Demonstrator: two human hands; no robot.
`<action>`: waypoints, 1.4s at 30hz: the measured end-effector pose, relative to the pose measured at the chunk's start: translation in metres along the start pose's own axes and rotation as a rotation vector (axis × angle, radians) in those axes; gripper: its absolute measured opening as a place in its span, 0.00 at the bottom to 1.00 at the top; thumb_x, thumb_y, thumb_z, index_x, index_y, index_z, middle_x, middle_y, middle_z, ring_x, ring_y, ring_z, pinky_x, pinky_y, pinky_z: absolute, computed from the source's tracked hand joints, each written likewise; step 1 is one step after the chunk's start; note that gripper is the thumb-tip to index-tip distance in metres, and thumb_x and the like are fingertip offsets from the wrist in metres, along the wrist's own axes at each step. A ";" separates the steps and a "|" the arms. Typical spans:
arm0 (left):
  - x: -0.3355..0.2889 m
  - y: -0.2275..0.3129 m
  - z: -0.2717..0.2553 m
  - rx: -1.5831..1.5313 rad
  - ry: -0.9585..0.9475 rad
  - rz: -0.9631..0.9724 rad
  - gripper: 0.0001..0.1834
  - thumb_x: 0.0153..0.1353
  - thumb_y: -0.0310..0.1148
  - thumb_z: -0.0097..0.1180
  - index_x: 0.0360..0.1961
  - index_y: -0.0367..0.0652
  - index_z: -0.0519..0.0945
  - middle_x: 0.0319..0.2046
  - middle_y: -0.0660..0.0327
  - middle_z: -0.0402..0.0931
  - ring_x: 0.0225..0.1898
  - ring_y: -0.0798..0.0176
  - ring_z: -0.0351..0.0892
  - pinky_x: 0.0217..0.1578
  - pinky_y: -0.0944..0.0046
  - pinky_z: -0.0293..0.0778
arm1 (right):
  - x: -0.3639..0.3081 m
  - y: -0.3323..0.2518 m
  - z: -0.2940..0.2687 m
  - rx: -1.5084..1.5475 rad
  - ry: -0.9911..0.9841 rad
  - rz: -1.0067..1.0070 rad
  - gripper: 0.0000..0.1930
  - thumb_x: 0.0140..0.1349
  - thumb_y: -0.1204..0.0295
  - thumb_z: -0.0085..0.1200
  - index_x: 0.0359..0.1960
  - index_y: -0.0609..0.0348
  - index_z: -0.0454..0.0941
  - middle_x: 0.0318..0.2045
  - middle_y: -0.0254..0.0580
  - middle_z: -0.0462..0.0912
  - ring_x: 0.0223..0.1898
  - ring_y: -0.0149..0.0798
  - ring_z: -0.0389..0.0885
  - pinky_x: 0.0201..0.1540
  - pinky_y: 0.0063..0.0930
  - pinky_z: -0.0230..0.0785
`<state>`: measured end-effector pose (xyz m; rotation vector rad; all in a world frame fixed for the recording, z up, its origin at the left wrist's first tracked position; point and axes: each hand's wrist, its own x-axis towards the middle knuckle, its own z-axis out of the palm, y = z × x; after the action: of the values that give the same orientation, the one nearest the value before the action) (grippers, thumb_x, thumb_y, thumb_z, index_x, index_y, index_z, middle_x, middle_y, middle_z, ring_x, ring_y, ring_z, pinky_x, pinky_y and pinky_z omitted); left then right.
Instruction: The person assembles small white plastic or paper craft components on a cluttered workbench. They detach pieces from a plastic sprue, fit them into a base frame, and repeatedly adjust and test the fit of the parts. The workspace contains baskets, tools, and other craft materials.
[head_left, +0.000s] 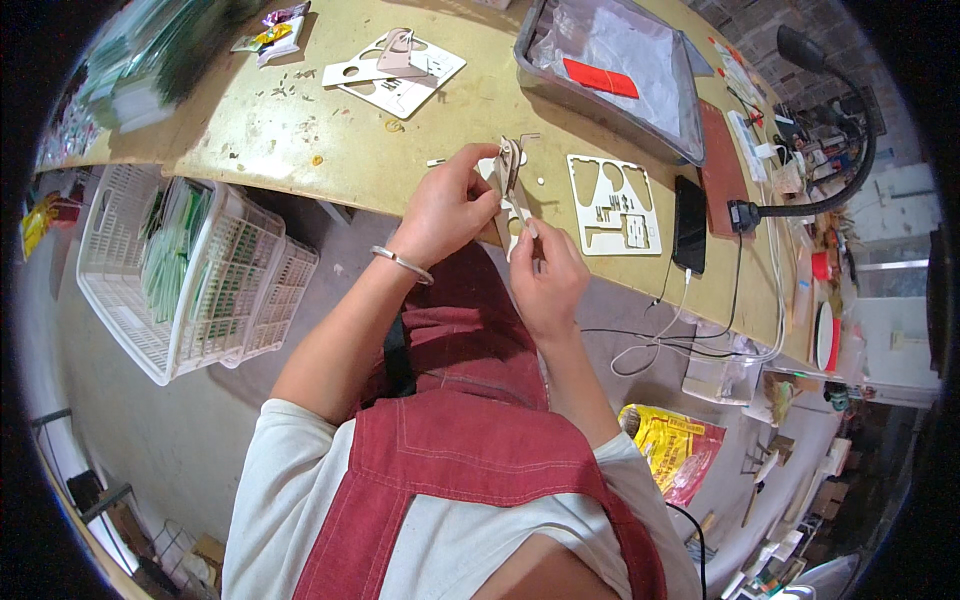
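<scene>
Yellowish table [240,145], cluttered workroom — thin parts held at the near edge

Left hand [452,205]: thumb and forefinger pinched on the upper end of a cluster of thin, pale wood-like pieces [511,170]. Right hand [552,278]: fingertips closed on the lower end. Cluster stood roughly upright between the two, just over the table's near edge; exact joint hidden by fingers.

Perforated pale sheet [588,216] lay flat to the right, near a black phone [690,225]; more cut sheets [405,95] lay further back. Grey tray [600,117] sat beyond the hands.

Judgement: such thin stock looked liable to snap. Best handling seemed a steady left pinch close to the joint, pieces square to each other, light right-hand pressure along the grain — never sideways — and work brought fully above the tabletop, where a dropped part would be caught.
</scene>
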<state>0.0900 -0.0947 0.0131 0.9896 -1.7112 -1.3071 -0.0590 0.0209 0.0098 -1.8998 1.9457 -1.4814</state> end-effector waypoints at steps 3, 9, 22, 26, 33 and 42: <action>0.000 -0.004 0.001 -0.001 0.003 0.020 0.27 0.64 0.26 0.63 0.65 0.36 0.77 0.29 0.52 0.87 0.30 0.55 0.89 0.35 0.56 0.82 | -0.005 0.000 -0.002 0.005 0.012 0.018 0.08 0.70 0.77 0.63 0.48 0.65 0.86 0.34 0.49 0.87 0.32 0.51 0.88 0.35 0.40 0.79; 0.000 -0.003 0.001 -0.002 0.009 0.012 0.27 0.64 0.26 0.63 0.65 0.36 0.78 0.29 0.51 0.88 0.30 0.54 0.89 0.35 0.55 0.82 | -0.003 0.000 -0.006 -0.025 0.008 -0.033 0.08 0.70 0.77 0.63 0.48 0.66 0.86 0.34 0.50 0.87 0.32 0.51 0.88 0.36 0.41 0.80; 0.001 0.010 -0.002 -0.201 -0.028 -0.124 0.23 0.71 0.25 0.59 0.66 0.34 0.77 0.32 0.57 0.86 0.29 0.66 0.87 0.29 0.65 0.82 | 0.002 0.004 0.004 -0.017 0.012 0.007 0.08 0.71 0.76 0.63 0.48 0.65 0.86 0.36 0.51 0.88 0.33 0.52 0.88 0.36 0.43 0.79; 0.005 0.010 -0.006 -0.211 -0.050 -0.169 0.22 0.72 0.26 0.59 0.66 0.34 0.78 0.33 0.58 0.85 0.27 0.68 0.85 0.27 0.66 0.80 | 0.001 0.009 0.007 -0.019 0.021 -0.013 0.08 0.71 0.76 0.63 0.48 0.65 0.86 0.36 0.51 0.88 0.33 0.52 0.88 0.35 0.42 0.79; 0.009 0.017 -0.005 -0.201 -0.039 -0.217 0.21 0.72 0.27 0.59 0.64 0.34 0.79 0.32 0.59 0.85 0.24 0.70 0.83 0.24 0.67 0.78 | 0.000 0.007 0.005 -0.013 0.009 -0.009 0.09 0.71 0.77 0.63 0.50 0.65 0.85 0.36 0.50 0.88 0.33 0.51 0.88 0.35 0.42 0.79; 0.016 0.018 -0.009 -0.248 -0.078 -0.314 0.19 0.75 0.29 0.61 0.64 0.38 0.79 0.34 0.62 0.85 0.26 0.72 0.83 0.26 0.70 0.79 | -0.001 0.008 0.005 -0.014 0.012 -0.032 0.09 0.71 0.76 0.63 0.51 0.64 0.85 0.36 0.50 0.88 0.33 0.51 0.88 0.35 0.42 0.80</action>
<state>0.0889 -0.1092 0.0343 1.1007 -1.4434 -1.7336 -0.0621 0.0170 0.0015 -1.9407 1.9450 -1.4953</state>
